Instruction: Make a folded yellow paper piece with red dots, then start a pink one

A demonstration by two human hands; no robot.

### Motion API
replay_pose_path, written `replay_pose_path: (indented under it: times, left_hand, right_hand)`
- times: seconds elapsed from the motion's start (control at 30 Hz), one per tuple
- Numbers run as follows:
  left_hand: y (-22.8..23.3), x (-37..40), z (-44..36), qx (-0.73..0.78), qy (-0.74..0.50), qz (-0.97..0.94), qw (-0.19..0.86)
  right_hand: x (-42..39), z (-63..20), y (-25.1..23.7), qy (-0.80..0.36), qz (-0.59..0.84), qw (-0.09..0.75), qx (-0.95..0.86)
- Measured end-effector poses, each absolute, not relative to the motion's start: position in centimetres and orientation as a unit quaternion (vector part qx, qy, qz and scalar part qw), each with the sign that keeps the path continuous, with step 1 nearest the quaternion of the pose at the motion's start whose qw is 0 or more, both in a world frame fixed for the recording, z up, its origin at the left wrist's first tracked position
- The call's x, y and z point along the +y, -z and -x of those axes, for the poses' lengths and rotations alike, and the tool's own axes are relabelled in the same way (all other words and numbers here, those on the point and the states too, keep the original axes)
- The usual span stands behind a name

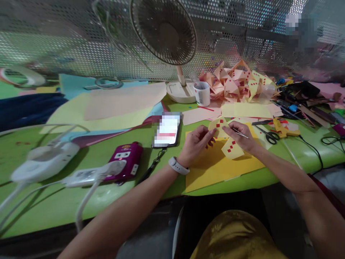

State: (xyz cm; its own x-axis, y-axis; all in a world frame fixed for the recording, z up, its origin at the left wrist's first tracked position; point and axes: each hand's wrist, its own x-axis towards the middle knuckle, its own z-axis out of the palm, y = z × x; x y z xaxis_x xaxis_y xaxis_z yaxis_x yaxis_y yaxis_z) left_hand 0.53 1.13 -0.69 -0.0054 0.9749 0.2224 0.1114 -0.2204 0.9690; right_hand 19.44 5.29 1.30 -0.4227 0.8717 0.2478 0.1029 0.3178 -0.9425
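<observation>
Left hand pinches the yellow fold between its fingers; right hand fingers pinch tweezers over it. Red squares already stuck on, finished pile sits beyond the fingertips.

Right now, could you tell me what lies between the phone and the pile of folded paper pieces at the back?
In the head view, a white cup and loose pink paper sheets lie between the phone and the pile.

green table | paper sheets | phone | fan | scissors | cup
</observation>
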Motion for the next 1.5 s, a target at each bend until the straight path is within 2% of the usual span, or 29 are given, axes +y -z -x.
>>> replay_pose_path:
  times: [0.13,0.23,0.5,0.63,0.77,0.93,1.07,1.33,1.5]
  left_hand:
    - [0.7,0.9,-0.5,0.475,-0.501,-0.646,0.325]
    - [0.4,1.0,-0.2,0.47,-0.508,-0.65,0.314]
    - [-0.4,3.6,2.5,0.497,-0.702,-0.38,0.341]
    - [-0.8,2.7,1.8,0.493,-0.623,-0.441,0.418]
    - [-1.1,1.0,-0.2,0.463,-0.51,-0.504,0.52]
    - [-0.5,0.4,-1.2,0.473,-0.481,-0.513,0.532]
    - [-0.3,0.5,-1.2,0.461,-0.477,-0.521,0.538]
    - [-0.9,0.2,-1.0,0.448,-0.457,-0.538,0.548]
    - [-0.7,0.9,0.1,0.442,-0.514,-0.511,0.528]
  right_hand:
    - [5.2,-19.4,-1.2,-0.48,0.35,0.396,-0.7]
    - [5.3,-19.5,-1.2,-0.481,0.35,0.399,-0.698]
    - [6.0,-19.8,-2.1,-0.43,0.379,0.478,-0.666]
    - [6.0,-19.7,-2.1,-0.429,0.383,0.496,-0.651]
    - [5.4,-19.3,-1.8,-0.458,0.378,0.465,-0.656]
    - [4.4,-18.7,-1.3,-0.498,0.344,0.415,-0.679]
    - [4.3,-18.6,-1.2,-0.496,0.343,0.407,-0.686]
    - [4.6,-18.8,-1.4,-0.475,0.368,0.422,-0.679]
    - [5.7,-19.6,-2.2,-0.432,0.387,0.483,-0.657]
